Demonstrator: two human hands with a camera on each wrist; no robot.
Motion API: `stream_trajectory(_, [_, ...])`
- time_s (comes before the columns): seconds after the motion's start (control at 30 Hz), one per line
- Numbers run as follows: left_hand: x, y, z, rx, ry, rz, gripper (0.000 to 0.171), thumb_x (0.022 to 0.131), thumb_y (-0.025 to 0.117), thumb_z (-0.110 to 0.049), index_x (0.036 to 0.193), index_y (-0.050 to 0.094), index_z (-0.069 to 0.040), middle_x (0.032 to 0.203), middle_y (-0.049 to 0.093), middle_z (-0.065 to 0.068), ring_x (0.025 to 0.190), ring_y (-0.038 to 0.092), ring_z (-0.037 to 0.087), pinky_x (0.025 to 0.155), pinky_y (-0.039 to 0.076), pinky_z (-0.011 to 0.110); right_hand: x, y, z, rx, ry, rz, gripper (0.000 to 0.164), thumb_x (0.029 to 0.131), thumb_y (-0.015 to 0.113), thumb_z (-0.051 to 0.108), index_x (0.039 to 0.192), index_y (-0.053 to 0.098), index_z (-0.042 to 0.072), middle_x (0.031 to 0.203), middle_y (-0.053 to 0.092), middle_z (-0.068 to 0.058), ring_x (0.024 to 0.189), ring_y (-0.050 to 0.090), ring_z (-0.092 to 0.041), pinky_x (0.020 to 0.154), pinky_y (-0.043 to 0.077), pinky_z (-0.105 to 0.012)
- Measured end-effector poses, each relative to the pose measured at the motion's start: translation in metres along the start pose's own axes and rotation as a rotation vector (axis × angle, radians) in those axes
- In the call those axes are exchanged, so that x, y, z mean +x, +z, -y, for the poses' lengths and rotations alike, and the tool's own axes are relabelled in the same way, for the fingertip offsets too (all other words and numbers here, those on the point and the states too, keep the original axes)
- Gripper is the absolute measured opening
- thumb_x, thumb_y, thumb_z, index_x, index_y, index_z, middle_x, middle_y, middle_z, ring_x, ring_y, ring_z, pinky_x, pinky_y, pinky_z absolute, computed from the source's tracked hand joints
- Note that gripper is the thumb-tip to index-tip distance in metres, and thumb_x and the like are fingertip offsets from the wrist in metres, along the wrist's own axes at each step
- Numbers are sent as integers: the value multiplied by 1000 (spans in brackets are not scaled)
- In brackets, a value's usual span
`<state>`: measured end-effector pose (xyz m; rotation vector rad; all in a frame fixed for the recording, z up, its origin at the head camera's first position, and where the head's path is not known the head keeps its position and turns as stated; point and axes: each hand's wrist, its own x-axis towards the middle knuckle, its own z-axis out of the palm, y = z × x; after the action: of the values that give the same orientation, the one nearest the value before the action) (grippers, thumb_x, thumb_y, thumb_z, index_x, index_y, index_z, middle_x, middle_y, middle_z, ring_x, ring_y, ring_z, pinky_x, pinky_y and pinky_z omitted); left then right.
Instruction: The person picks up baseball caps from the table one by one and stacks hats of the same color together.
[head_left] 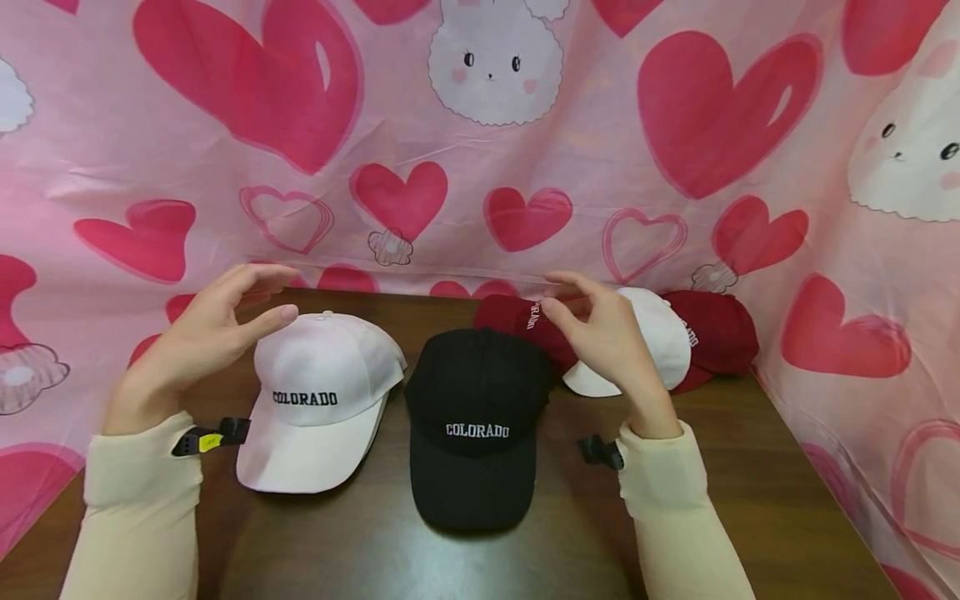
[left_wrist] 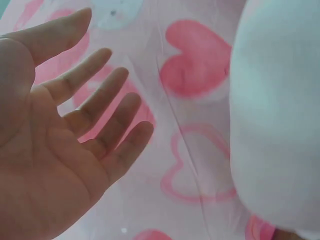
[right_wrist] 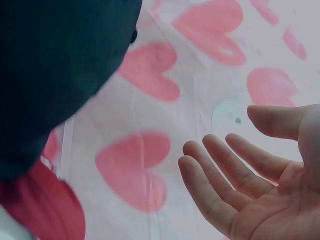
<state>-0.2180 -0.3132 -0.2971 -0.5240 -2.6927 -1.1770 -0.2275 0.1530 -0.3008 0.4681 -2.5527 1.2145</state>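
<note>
Side by side on the table lie a white baseball cap (head_left: 322, 375) and a black baseball cap (head_left: 480, 400), both lettered COLORADO, brims toward me. My left hand (head_left: 217, 325) is raised beside the white cap's crown. In the left wrist view its fingers (left_wrist: 100, 110) are spread and relaxed, apart from the white cap (left_wrist: 280, 110). My right hand (head_left: 603, 333) hovers to the right of the black cap, in front of the caps at the back. The right wrist view shows its loosely bent fingers (right_wrist: 215, 190) holding nothing, with the black cap (right_wrist: 60, 75) at upper left.
Behind the right hand, a red cap (head_left: 495, 315), a second white cap (head_left: 660, 333) and another red cap (head_left: 723, 333) overlap in a row at the table's back right. A pink heart-patterned cloth (head_left: 465, 142) hangs behind the wooden table (head_left: 337, 550) and at its sides.
</note>
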Motion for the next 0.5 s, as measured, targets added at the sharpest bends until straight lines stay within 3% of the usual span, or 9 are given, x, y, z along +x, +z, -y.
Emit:
stream_trajectory(0.13, [4,14,-17,-2,57,-22,55,99,76,-19,150,57,-18,142,54,-3,131,47,20,101,36,6,-6,-13,-14,-26,14,-43,38,104,68,22,142,67,14,124,75,-11,107,74,-32,91,57,-44])
stream_trajectory(0.3, [10,35,-36,-3,103,-35,56,98,78,-20,150,57,-23,145,55,-2,135,50,23,104,37,9,-8,-28,-24,-51,24,-94,38,105,68,24,141,68,15,125,75,-12,110,74,-35,86,53,-21])
stream_trajectory(0.37, [13,45,-41,-1,161,-56,56,97,79,-17,149,59,-22,145,57,-1,133,53,21,106,38,12,-9,-35,-28,-55,34,-115,38,105,67,26,142,68,15,126,74,-13,110,74,-36,83,50,-14])
stream_trajectory(0.5, [18,65,-50,-11,269,-96,57,95,80,-13,147,61,-19,143,59,2,129,55,22,107,41,18,-12,-47,-37,-71,78,-167,40,106,66,30,143,68,16,129,73,-15,111,71,-36,84,48,-16])
